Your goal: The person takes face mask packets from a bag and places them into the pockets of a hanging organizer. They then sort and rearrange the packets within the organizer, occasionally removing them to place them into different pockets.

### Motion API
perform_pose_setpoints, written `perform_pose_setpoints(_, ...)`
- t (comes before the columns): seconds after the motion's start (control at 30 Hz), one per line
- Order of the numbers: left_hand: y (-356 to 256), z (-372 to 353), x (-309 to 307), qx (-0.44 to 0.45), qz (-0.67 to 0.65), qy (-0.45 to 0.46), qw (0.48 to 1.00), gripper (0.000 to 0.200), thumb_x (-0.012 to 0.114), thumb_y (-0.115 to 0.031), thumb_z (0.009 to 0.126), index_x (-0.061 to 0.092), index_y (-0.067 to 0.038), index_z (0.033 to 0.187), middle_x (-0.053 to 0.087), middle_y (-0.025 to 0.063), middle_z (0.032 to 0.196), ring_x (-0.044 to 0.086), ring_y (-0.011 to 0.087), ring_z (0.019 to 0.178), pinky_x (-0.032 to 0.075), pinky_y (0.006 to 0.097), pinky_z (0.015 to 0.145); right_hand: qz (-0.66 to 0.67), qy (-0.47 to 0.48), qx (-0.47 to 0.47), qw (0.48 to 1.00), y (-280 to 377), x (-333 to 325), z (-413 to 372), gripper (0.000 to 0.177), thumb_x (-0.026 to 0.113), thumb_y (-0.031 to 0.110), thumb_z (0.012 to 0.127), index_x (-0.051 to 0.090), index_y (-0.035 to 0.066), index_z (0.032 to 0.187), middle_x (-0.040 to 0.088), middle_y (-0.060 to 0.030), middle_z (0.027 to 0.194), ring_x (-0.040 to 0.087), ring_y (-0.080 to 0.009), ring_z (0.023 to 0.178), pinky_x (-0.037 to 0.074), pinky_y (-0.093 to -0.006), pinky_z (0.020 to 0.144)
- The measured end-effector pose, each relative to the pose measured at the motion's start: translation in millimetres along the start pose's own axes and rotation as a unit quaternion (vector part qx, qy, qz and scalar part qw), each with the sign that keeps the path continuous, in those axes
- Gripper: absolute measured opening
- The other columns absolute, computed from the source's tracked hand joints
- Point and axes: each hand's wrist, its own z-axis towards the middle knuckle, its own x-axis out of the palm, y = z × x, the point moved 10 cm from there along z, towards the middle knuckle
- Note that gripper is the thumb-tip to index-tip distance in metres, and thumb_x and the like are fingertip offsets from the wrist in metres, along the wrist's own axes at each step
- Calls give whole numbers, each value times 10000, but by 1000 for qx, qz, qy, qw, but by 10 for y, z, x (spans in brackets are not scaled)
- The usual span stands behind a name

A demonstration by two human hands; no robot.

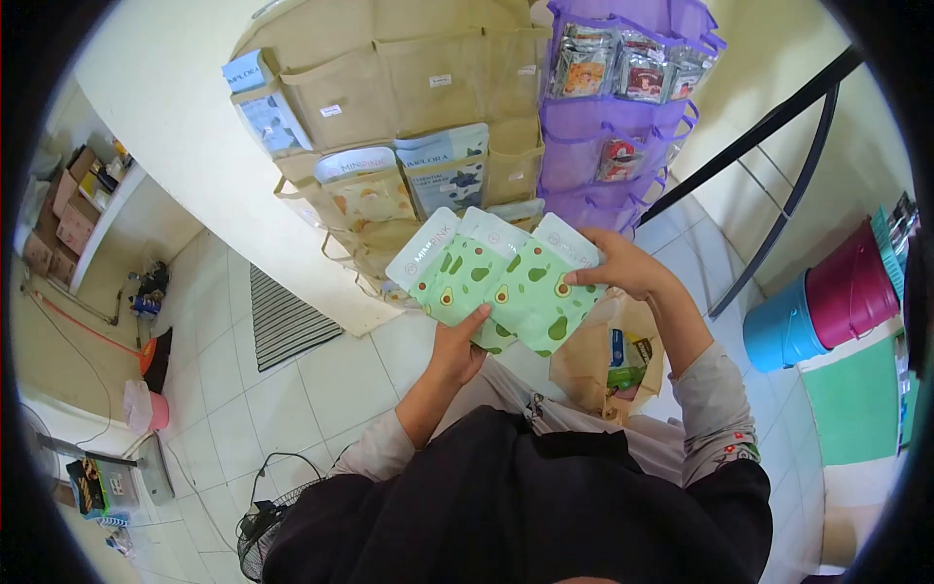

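Note:
Three green sheet mask packets (472,268) with an avocado print and white tops are fanned out between my hands. My left hand (459,348) pinches them from below, its thumb on the front. At the upper right corner, my right hand (623,265) grips the rightmost packet, thumb in front and fingers behind. Just beyond the packets hangs a beige pocket organizer (428,73). Its pockets hold an orange-print packet (365,195), a blue-grey packet (446,175) and a light blue packet (268,112) at the left.
A purple pocket organizer (574,127) with small sachets hangs at the right. Below my right hand stands a brown paper bag (589,365) with packets inside. Farther right are a black metal rail (759,131), a blue bucket (775,326) and a maroon bucket (851,287). A striped mat (287,316) lies left.

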Motion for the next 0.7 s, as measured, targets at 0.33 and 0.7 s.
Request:
perform_pose_setpoints(0.33,-326,-66,-86,45,1,-6,999,458,591,22,842,420,-72,1257,516,85,1225,532,221,1118,505,358,898,-207,-365,-367,830,2712,-1035,-379,358,692,211,781,600,-7,1050,662,-57,892,603,-137,789,474,-260,689)
perform_pose_setpoints(0.7,-444,-209,-34,65,15,17,998,456,586,37,835,432,-73,1250,516,89,1227,535,225,1117,503,360,905,-424,-252,-414,765,3812,-998,834,341,730,117,684,643,7,995,666,-186,922,631,-279,872,483,-369,777)
